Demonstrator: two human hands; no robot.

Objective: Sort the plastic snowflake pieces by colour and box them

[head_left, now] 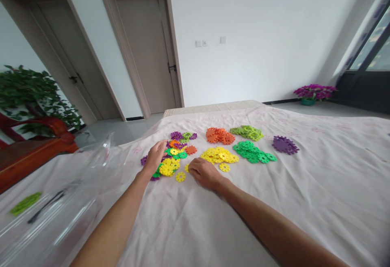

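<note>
My left hand (156, 156) rests at the left side of a mixed pile of plastic interlocking discs, its fingers loosely stretched and apart from the thumb. Yellow discs (168, 167), green discs (182, 155) and purple discs lie around it, some hidden under the hand. My right hand (206, 173) is closed, with a yellow interlocking disc (187, 168) showing at its fingertips. Another single yellow disc (180, 176) lies flat between the hands. Just beyond my right hand spreads a heap of yellow discs (217, 154).
Sorted heaps of orange discs (219, 135), light green discs (247, 132), green discs (253, 152) and purple discs (285, 144) lie on the pale cloth (319, 185). At the left, a clear plastic bag (76, 202) has a light green piece (26, 203) by it. A red wooden chair (39, 141) stands beyond.
</note>
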